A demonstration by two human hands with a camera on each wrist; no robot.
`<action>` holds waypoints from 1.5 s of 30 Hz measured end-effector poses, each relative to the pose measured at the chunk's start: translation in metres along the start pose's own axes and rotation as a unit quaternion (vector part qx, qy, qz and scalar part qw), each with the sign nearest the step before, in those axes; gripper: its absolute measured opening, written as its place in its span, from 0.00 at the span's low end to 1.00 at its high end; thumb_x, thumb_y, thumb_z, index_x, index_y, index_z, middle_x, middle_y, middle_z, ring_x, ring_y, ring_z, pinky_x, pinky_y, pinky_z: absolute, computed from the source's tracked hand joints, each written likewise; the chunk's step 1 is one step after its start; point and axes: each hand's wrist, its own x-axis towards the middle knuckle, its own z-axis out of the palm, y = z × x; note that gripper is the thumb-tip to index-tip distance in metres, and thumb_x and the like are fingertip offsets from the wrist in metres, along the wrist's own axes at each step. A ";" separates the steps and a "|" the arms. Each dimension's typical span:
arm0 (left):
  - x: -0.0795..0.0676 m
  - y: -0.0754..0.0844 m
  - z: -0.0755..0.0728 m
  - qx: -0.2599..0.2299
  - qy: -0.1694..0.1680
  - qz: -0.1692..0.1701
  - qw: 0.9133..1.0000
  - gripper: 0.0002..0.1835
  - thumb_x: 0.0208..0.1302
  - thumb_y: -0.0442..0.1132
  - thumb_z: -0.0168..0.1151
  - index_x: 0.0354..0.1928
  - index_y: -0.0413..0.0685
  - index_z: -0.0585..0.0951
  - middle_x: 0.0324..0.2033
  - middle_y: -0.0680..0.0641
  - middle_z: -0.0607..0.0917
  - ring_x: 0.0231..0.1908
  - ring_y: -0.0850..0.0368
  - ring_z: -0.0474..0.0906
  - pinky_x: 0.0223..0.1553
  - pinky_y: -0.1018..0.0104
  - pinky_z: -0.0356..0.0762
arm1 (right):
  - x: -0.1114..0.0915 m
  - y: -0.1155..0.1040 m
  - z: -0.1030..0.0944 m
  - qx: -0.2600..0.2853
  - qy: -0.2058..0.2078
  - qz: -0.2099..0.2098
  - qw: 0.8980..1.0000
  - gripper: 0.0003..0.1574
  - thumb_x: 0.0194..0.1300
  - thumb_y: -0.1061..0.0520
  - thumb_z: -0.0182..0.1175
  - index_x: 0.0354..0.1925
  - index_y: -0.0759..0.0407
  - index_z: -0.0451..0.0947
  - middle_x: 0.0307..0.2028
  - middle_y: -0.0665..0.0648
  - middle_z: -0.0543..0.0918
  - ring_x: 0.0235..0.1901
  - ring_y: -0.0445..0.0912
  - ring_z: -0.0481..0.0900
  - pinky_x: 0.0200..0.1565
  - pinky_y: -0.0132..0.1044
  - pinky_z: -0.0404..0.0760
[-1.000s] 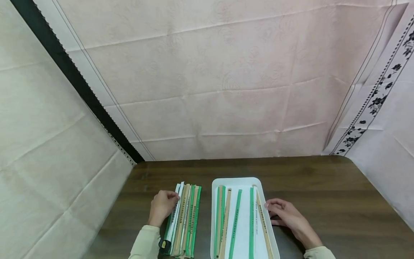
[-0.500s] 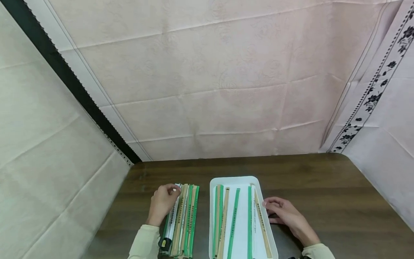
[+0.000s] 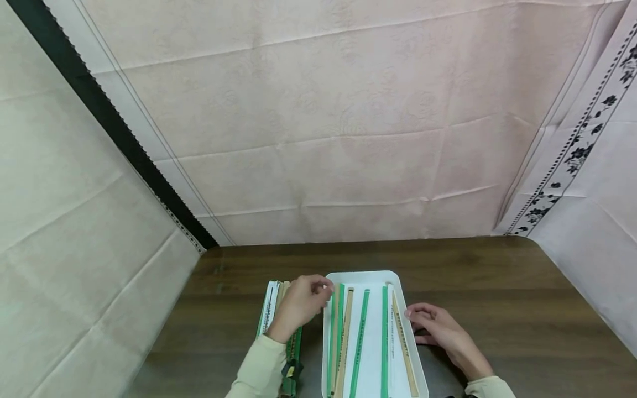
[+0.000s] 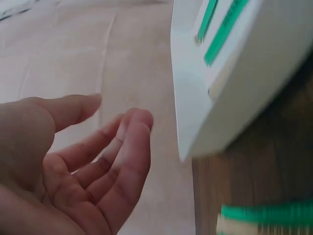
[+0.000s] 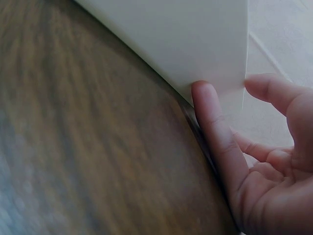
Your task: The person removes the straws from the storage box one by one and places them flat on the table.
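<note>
Brown tabletop [image 3: 478, 276]: before me the left hand [image 3: 301, 304], fingers loosely bent and empty, has moved from the strip bundle [image 3: 269, 307] to the white tray [image 3: 372, 342], lower centre, apparently adding nothing to its strips [image 3: 385, 331]; the right hand [image 3: 445, 334], fingers extended, touches the tray's rim

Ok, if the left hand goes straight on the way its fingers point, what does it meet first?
Most likely the white tray, at its far left corner: the left hand's fingertips overlap it in the head view. Height is unclear; it might clear the rim.
</note>
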 end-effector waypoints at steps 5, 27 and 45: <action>0.008 0.017 0.029 0.039 0.015 -0.020 0.999 0.09 0.74 0.45 0.67 0.42 0.50 0.90 0.23 0.51 0.84 0.20 0.59 0.74 0.21 0.64 0.71 | 0.000 0.000 0.000 -0.001 0.011 0.003 1.000 0.34 0.77 0.46 0.64 0.65 0.71 0.72 0.46 0.57 0.87 0.44 0.48 0.85 0.44 0.43 0.89; 0.021 0.029 0.102 0.223 0.006 -0.091 0.971 0.16 0.59 0.42 0.80 0.35 0.36 0.84 0.21 0.47 0.80 0.19 0.55 0.74 0.19 0.63 0.73 | 0.003 -0.002 0.003 -0.010 0.037 0.018 0.999 0.31 0.76 0.47 0.65 0.64 0.68 0.75 0.46 0.57 0.88 0.43 0.48 0.85 0.43 0.44 0.89; 0.013 0.015 0.092 0.106 -0.014 -0.092 0.990 0.29 0.66 0.37 0.72 0.08 0.50 0.71 0.05 0.58 0.67 0.10 0.63 0.65 0.16 0.69 0.60 | 0.001 -0.003 0.003 -0.009 0.037 0.017 0.999 0.31 0.76 0.48 0.64 0.64 0.69 0.74 0.46 0.58 0.87 0.43 0.48 0.85 0.43 0.45 0.89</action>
